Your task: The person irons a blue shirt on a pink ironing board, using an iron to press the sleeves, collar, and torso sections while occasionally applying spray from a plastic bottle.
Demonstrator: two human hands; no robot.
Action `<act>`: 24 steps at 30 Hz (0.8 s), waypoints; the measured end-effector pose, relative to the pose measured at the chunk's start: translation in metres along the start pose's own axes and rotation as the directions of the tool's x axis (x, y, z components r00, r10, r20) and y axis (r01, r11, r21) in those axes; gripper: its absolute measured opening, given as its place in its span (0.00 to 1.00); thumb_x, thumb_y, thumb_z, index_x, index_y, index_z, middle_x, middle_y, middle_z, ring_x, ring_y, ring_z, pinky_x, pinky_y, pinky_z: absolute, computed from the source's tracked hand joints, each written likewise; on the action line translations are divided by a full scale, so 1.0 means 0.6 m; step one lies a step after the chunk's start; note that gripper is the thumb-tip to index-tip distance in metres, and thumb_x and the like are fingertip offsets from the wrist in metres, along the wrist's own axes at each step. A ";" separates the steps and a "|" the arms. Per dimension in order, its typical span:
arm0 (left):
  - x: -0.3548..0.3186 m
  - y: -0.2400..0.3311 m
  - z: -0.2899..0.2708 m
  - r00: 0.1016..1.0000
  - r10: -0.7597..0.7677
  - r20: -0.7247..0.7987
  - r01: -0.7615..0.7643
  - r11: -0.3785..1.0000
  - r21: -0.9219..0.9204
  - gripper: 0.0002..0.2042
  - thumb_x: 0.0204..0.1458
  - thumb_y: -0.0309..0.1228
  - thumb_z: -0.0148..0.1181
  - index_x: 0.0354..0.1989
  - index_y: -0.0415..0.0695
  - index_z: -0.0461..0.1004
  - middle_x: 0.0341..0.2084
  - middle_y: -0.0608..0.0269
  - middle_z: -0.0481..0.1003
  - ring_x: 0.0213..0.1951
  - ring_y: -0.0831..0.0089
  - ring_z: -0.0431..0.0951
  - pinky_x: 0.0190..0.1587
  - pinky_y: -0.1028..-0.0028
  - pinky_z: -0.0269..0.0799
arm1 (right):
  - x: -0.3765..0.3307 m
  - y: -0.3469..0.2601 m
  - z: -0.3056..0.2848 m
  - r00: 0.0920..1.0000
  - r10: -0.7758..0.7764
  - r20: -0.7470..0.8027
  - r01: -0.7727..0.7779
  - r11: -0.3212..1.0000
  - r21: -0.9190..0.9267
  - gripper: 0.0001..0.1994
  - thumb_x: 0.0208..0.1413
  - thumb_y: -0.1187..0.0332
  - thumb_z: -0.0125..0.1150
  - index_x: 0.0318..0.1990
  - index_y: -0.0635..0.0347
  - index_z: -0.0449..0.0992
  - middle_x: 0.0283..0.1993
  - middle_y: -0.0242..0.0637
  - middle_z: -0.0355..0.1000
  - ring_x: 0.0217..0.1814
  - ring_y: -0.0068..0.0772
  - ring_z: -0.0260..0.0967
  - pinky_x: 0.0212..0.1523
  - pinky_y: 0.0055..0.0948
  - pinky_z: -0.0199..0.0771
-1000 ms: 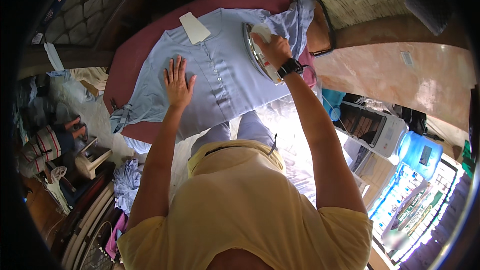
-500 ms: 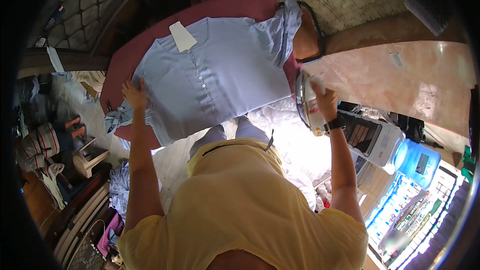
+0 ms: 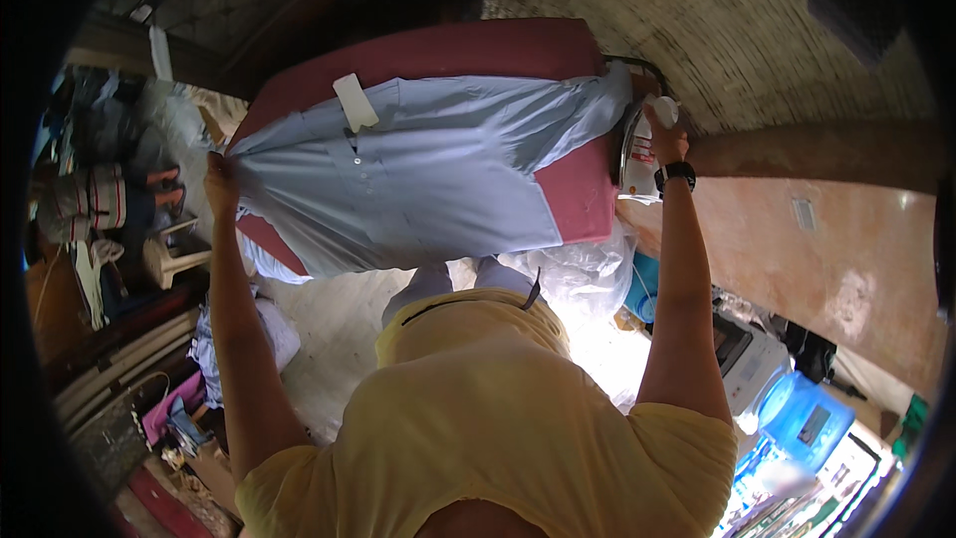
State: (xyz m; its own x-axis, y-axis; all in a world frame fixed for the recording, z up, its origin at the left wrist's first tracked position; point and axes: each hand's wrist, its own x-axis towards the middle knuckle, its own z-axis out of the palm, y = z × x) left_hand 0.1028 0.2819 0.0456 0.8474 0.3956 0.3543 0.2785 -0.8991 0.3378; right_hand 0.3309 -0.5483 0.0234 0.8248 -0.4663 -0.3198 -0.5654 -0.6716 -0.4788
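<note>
A light blue shirt (image 3: 428, 179) with a buttoned front lies across the maroon padded board (image 3: 586, 204). A pale card (image 3: 356, 102) rests at its collar. Closed at the board's left edge, my left hand (image 3: 221, 179) grips the shirt, and folds fan out from there. My right hand (image 3: 671, 137) is wrapped round the handle of a clothes iron (image 3: 635, 154) at the board's right end. The iron is tilted on its side, beside the shirt's right sleeve. My fingertips on the left are partly hidden.
Clear plastic sheeting (image 3: 583, 274) lies below the board's right side. A small wooden stool (image 3: 164, 257) stands at the left, near a person's feet (image 3: 167, 189). At the lower right are a white appliance (image 3: 752, 364) and a blue water jug (image 3: 807, 418).
My left hand, open on the shirt before, now grips its left side and has pulled it outward, creasing the cloth. My right hand has moved the iron farther up along the board's right end.
</note>
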 end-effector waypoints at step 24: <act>0.034 0.353 0.227 0.846 0.527 0.080 -0.447 0.783 -0.433 0.10 0.52 0.31 0.62 0.43 0.49 0.75 0.40 0.59 0.73 0.48 0.55 0.70 0.50 0.55 0.65 | -0.151 -0.197 0.319 0.818 -0.575 0.030 0.553 0.770 -0.319 0.34 0.50 0.35 0.58 0.42 0.63 0.77 0.44 0.55 0.77 0.49 0.60 0.74 0.49 0.49 0.74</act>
State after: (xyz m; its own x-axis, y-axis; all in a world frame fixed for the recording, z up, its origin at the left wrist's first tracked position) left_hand 0.2408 0.0742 0.0057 0.8996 -0.1545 0.4085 -0.3569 -0.7991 0.4837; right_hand 0.3244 -0.3163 -0.0474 0.9997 0.0219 -0.0112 0.0178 -0.9585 -0.2845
